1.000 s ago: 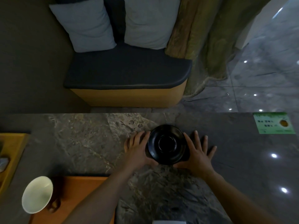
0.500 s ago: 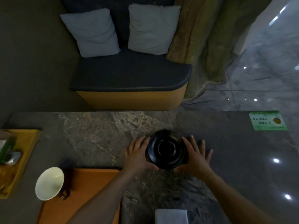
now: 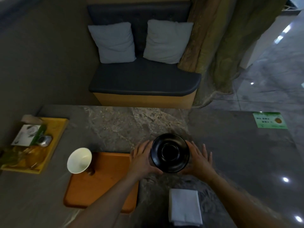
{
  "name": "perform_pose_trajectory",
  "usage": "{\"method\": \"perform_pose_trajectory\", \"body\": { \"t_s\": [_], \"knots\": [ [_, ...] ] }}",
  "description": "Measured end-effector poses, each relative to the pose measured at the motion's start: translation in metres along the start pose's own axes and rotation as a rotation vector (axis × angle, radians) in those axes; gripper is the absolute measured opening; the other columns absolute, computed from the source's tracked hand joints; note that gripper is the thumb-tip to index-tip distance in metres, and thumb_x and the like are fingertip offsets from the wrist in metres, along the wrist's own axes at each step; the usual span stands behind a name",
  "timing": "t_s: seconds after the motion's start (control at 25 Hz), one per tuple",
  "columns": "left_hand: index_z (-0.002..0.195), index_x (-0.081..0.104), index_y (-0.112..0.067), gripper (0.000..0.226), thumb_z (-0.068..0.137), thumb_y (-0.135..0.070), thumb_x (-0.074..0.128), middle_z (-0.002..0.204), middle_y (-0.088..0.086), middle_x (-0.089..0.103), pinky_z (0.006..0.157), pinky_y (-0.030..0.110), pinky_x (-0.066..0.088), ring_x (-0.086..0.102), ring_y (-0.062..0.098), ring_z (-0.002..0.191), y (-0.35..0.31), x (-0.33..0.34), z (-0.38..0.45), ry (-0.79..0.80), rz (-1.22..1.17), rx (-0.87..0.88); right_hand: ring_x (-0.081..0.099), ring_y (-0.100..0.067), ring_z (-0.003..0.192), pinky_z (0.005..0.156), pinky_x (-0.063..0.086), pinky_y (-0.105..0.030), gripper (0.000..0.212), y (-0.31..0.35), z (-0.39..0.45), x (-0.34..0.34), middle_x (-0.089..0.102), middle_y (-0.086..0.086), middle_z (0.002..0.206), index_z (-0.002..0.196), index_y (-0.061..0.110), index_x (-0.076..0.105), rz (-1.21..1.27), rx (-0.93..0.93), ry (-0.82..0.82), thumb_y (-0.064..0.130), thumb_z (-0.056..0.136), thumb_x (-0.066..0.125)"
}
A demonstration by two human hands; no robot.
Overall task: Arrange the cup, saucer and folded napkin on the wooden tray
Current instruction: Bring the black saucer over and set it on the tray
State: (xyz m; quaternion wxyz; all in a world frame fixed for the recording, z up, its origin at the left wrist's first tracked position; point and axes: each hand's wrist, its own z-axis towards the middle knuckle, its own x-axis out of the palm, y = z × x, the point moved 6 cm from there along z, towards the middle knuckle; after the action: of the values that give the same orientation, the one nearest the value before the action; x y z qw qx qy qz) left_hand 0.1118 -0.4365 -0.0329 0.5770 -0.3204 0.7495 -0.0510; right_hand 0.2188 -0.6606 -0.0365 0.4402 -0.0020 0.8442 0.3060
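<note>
Now saucer [image 3: 170, 153] nearer the wooden tray [image 3: 102, 181]

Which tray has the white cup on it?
The orange wooden tray nearer the person holds the white cup at its far-left corner. The yellow tray further left holds a box and other small items instead.

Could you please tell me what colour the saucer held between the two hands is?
The round glossy saucer is black, best seen in the head view.

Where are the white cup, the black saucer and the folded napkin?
white cup [image 3: 79, 160]: head view, inside of its bowl.
black saucer [image 3: 170, 152]: head view, its centre well.
folded napkin [image 3: 185, 206]: head view, middle of its top.
</note>
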Motion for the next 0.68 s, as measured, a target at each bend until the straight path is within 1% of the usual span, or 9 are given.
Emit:
{"method": "perform_pose_trajectory", "body": {
  "t_s": [0.12, 0.28, 0.4, 0.48, 0.56, 0.68],
  "knots": [
    [0.150, 0.005, -0.040, 0.132, 0.040, -0.083, 0.065, 0.158, -0.013, 0.010, 0.117, 0.048, 0.013, 0.002, 0.015, 0.144, 0.020, -0.008, -0.021, -0.005, -0.017, 0.018, -0.019, -0.031, 0.145, 0.112, -0.009, -0.064, 0.130, 0.022, -0.015, 0.016, 0.003, 0.013, 0.162, 0.142, 0.054, -0.008, 0.004, -0.018, -0.025, 0.082, 0.042, 0.070],
    [0.151, 0.007, -0.037, 0.133, 0.043, -0.078, 0.073, 0.159, -0.012, 0.010, 0.117, 0.050, 0.015, -0.001, 0.016, 0.146, 0.048, -0.016, -0.049, 0.024, -0.067, 0.020, -0.018, -0.031, 0.145, 0.111, -0.011, -0.062, 0.132, 0.051, -0.035, 0.041, 0.011, 0.009, 0.161, 0.140, 0.055, -0.007, 0.041, -0.027, -0.055, 0.086, 0.036, 0.069],
    [0.151, 0.012, -0.034, 0.131, 0.045, -0.069, 0.080, 0.158, -0.009, 0.017, 0.117, 0.046, 0.019, 0.006, 0.018, 0.146, 0.071, -0.023, -0.073, 0.003, -0.098, 0.051, -0.016, -0.032, 0.145, 0.111, -0.010, -0.062, 0.129, 0.072, -0.050, 0.067, 0.016, 0.008, 0.160, 0.138, 0.060, -0.006, 0.082, -0.020, -0.054, 0.081, 0.038, 0.073],
    [0.151, 0.016, -0.032, 0.128, 0.046, -0.067, 0.081, 0.157, -0.008, 0.022, 0.117, 0.045, 0.021, 0.013, 0.016, 0.145, 0.087, -0.029, -0.089, -0.006, -0.133, 0.074, -0.011, -0.033, 0.146, 0.114, -0.005, -0.062, 0.128, 0.087, -0.059, 0.084, 0.019, 0.008, 0.159, 0.135, 0.063, -0.010, 0.074, -0.026, -0.054, 0.080, 0.040, 0.074],
    [0.150, 0.018, -0.031, 0.126, 0.047, -0.066, 0.082, 0.156, -0.007, 0.026, 0.116, 0.045, 0.023, 0.018, 0.016, 0.144, 0.099, -0.033, -0.100, -0.010, -0.144, 0.092, -0.007, -0.032, 0.147, 0.116, -0.003, -0.061, 0.128, 0.098, -0.064, 0.097, 0.021, 0.009, 0.158, 0.137, 0.061, -0.007, 0.080, -0.024, -0.050, 0.086, 0.039, 0.070],
    [0.149, 0.017, -0.035, 0.124, 0.048, -0.066, 0.081, 0.155, -0.009, 0.027, 0.116, 0.044, 0.023, 0.020, 0.015, 0.143, 0.122, -0.039, -0.117, -0.005, -0.160, 0.101, -0.004, -0.030, 0.148, 0.117, -0.002, -0.059, 0.134, 0.120, -0.071, 0.116, 0.021, 0.008, 0.158, 0.141, 0.053, -0.003, 0.052, -0.042, -0.038, 0.092, 0.033, 0.065]
  ]
}}
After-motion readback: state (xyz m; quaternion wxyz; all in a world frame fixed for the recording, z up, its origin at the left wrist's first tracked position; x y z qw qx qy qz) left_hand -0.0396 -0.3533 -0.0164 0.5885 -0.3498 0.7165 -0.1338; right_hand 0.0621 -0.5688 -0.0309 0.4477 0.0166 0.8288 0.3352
